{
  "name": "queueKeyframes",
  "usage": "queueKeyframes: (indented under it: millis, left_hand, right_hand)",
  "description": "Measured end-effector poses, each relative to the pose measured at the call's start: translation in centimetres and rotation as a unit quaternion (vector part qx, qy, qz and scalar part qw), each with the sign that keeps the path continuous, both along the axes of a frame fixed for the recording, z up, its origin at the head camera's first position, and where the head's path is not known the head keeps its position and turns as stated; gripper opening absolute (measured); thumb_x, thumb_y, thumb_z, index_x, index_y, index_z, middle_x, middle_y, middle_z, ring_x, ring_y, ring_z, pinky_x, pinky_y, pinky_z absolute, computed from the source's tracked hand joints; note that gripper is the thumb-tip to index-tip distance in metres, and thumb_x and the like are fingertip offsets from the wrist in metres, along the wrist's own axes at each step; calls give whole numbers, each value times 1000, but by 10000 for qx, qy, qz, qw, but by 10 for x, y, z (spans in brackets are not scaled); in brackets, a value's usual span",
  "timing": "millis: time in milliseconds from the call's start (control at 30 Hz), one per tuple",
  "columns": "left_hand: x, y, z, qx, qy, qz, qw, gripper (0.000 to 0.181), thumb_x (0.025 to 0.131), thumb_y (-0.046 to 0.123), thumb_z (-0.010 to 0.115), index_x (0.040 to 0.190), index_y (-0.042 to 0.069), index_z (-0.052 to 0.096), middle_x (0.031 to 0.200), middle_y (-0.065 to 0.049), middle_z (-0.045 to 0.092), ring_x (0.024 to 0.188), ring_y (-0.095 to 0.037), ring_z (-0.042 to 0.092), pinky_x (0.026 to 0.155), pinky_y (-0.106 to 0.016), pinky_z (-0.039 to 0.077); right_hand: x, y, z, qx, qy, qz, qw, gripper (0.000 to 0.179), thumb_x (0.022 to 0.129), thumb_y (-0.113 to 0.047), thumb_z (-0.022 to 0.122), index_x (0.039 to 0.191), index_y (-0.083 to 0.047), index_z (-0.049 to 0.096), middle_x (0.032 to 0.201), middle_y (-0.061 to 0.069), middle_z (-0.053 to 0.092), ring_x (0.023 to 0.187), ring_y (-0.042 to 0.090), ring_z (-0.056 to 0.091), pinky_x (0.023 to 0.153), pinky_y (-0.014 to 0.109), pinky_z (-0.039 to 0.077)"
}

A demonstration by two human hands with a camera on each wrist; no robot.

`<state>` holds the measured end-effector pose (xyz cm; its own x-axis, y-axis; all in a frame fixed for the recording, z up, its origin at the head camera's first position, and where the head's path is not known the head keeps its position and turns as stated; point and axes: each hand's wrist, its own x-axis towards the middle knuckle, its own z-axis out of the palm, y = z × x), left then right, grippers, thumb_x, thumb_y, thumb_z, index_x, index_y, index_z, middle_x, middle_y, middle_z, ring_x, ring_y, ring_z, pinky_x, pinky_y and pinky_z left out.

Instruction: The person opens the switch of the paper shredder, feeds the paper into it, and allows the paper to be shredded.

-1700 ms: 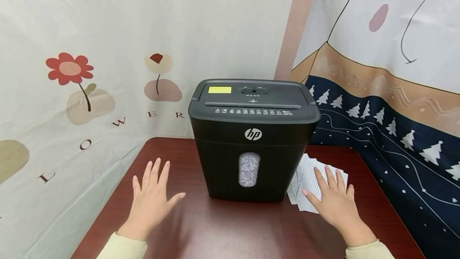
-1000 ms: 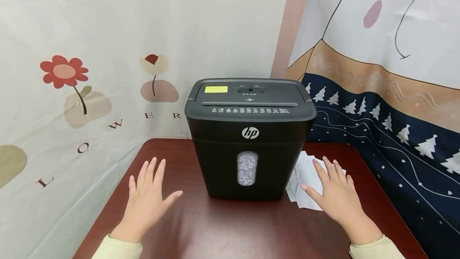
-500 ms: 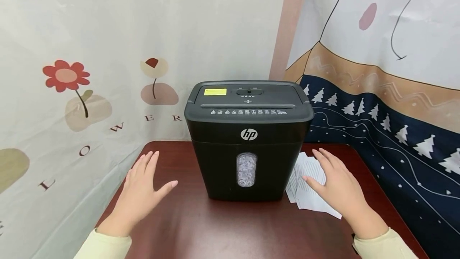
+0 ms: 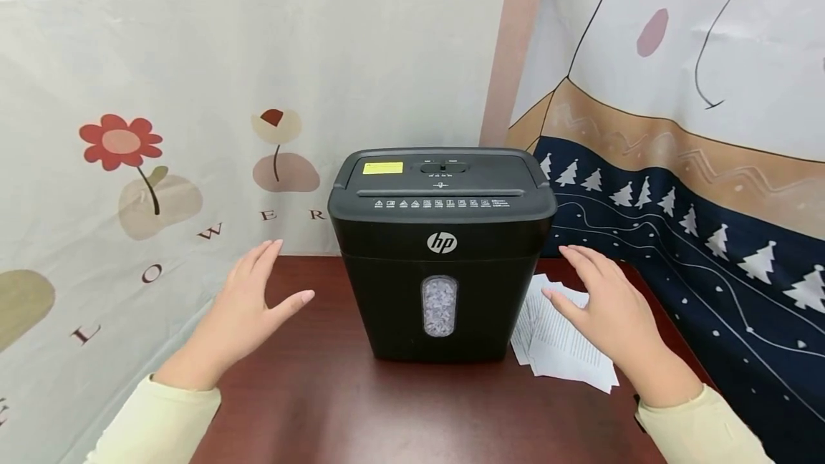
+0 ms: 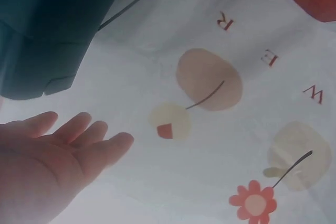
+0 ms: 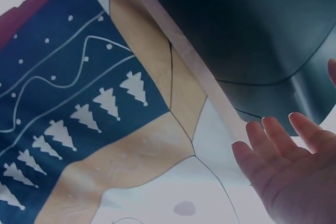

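Head view: HP paper shredder (image 4: 441, 264) upright on the table, about mid-frame; black plastic, body narrowing toward the base, dark-grey lid (image 4: 412, 181) with rounded corners. On the lid: narrow straight feed slot (image 4: 440, 192), white icons along its 6 o'clock side, slider switch (image 4: 442, 167) at its 12, rectangular yellow label (image 4: 383, 167) at its 10. Round silver logo (image 4: 442, 243) on the front; at its 6 o'clock, a clear round-ended window (image 4: 440, 306) full of crumbly pale shreds. At the shredder's 4 o'clock, a loose flat pile of white printed sheets (image 4: 567, 349), edges staggered, print too small to read.

Grip: nothing held in either hand. Left hand (image 4: 240, 310) at the shredder's 9 o'clock, right hand (image 4: 611, 312) at its 3, both raised above the table and apart from the shredder; fingers extended, slightly bent, thumbs spread well away. Right hand partly overlapping the sheets from this angle, at their 2 o'clock. Left wrist view: visible gap between fingertips and shredder.

Surface: glossy reddish-brown table (image 4: 419, 414), wood-look. Room: pale wrinkled flower-print fabric (image 4: 399, 41) from 9 to 12 o'clock; navy-and-tan tree-print fabric (image 4: 670, 271) at 3. Sleeves (image 4: 157, 417) pale yellow.
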<state>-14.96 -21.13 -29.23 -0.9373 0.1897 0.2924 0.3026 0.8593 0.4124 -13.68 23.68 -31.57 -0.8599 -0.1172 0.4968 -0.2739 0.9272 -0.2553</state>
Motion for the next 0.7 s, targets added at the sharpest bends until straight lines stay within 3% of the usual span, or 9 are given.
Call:
queueKeyframes:
  millis: [367,700]
  left_hand:
    - [-10,8,52,40,-376,-271,9989,85,90,46,63,150,0,25,153,-26,24,138,-49,19,108,-65,21]
    - [-27,22,92,-407,-501,-255,9976,88,90,54,60,152,3,23,154,-23,25,140,-45,21,110,-62,22]
  right_hand:
    - [-5,1,21,-237,705,195,9970,56,78,-17,80,126,0,58,130,23,54,120,41,48,88,62,47]
    - [-17,-4,36,-153,1751,787,9813,47,71,-6,84,113,4,65,118,19,61,113,35,54,84,54,53]
